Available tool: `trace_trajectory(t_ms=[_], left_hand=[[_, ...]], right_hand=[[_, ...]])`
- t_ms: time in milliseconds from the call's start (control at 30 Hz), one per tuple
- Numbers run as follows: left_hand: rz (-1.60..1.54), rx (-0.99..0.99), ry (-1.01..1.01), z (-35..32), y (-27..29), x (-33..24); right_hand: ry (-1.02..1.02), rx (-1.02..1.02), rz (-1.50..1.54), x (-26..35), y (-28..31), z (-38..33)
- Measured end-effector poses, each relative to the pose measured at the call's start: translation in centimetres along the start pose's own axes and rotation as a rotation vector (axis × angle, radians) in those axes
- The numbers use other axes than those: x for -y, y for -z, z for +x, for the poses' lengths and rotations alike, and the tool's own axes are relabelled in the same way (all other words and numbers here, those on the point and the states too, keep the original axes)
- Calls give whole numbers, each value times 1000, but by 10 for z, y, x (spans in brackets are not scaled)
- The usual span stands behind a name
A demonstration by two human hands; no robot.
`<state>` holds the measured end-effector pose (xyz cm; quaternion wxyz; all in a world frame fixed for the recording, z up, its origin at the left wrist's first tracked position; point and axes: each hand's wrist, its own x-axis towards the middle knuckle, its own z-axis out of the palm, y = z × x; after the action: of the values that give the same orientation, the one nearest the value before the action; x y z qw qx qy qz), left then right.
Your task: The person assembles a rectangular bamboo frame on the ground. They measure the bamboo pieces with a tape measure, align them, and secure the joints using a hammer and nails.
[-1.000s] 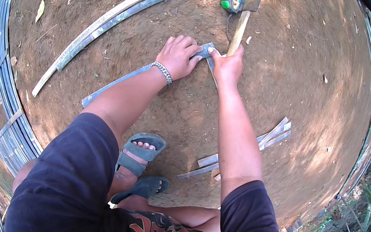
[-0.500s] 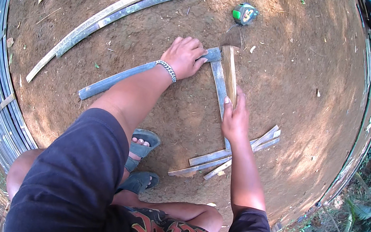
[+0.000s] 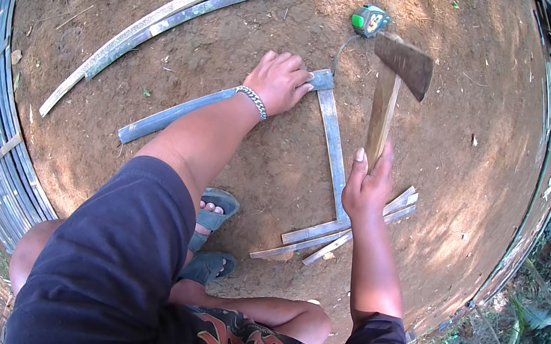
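Note:
My left hand (image 3: pixel 277 86), with a chain bracelet at its wrist, presses down on a grey-green bamboo strip (image 3: pixel 176 116), fingers closed round it near its far right end. Another bamboo strip (image 3: pixel 333 149) runs from under that end toward me. Gripped by its wooden handle, a hatchet (image 3: pixel 382 106) is in my right hand (image 3: pixel 369 183). Its dark head points up and away, to the right of the strip's end and apart from the bamboo. Several short bamboo slats (image 3: pixel 323 236) lie crossed on the soil, left of my right forearm.
A green and black tape measure (image 3: pixel 369 21) lies beyond the strips, close to the hatchet head. Two long bamboo lengths (image 3: pixel 170 18) curve across the far left. At the left edge is a panel of bamboo slats (image 3: pixel 3 161). My sandalled feet (image 3: pixel 211 237) rest on the soil.
The hatchet has moved up and to the right, off the strip's far end, and its head has swung into plain sight. My left hand stays on the strip.

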<state>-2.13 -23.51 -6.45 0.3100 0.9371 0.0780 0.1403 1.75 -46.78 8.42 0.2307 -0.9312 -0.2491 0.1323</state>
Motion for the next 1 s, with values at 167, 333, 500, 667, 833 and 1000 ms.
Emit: trace_trajectory(t_ms=[167, 333, 500, 667, 833, 1000], left_hand=[[-22, -41, -9, 0, -3, 0], [23, -56, -30, 1, -1, 2], [5, -27, -29, 1, -4, 2], [37, 25, -7, 3, 0, 0], [20, -29, -22, 0, -2, 0], [26, -33, -28, 2, 0, 0]], right_hand=[[-197, 237, -104, -9, -3, -3], [-49, -71, 146, -8, 1, -3], [-245, 345, -126, -12, 0, 3], [-193, 41, 149, -10, -3, 2], [-318, 275, -47, -2, 4, 7], [-224, 30, 179, -10, 0, 3]])
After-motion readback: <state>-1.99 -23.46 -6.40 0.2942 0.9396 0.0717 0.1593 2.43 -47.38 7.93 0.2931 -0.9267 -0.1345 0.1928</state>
